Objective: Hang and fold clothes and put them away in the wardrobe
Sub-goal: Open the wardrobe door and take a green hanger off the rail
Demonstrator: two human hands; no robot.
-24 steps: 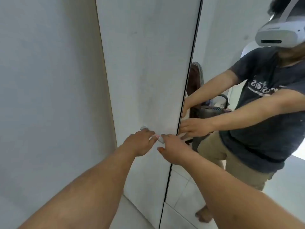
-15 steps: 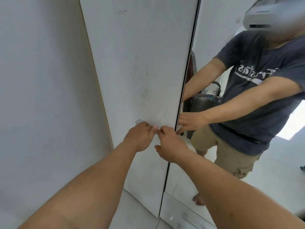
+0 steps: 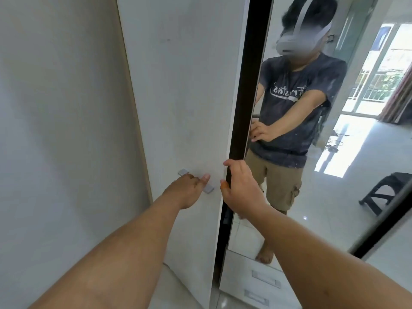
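Observation:
A white wardrobe door (image 3: 178, 85) stands straight ahead with a small metal handle (image 3: 208, 188) at hand height. My left hand (image 3: 185, 190) grips that handle, fingers curled round it. To its right the mirrored door (image 3: 289, 208) stands ajar, with a dark gap (image 3: 247, 85) between the two doors. My right hand (image 3: 240, 188) holds the edge of the mirrored door, fingers hooked into the gap. No clothes show.
A plain wall (image 3: 62, 130) fills the left side. Two drawers (image 3: 263, 284) with metal handles sit under the mirror. The mirror reflects a person, a tiled floor, a dark stool (image 3: 385, 190) and a bright balcony door.
A dark gap has opened between the two doors. My right hand has moved right from beside the left hand onto the mirrored door's edge. My left hand stays on the handle.

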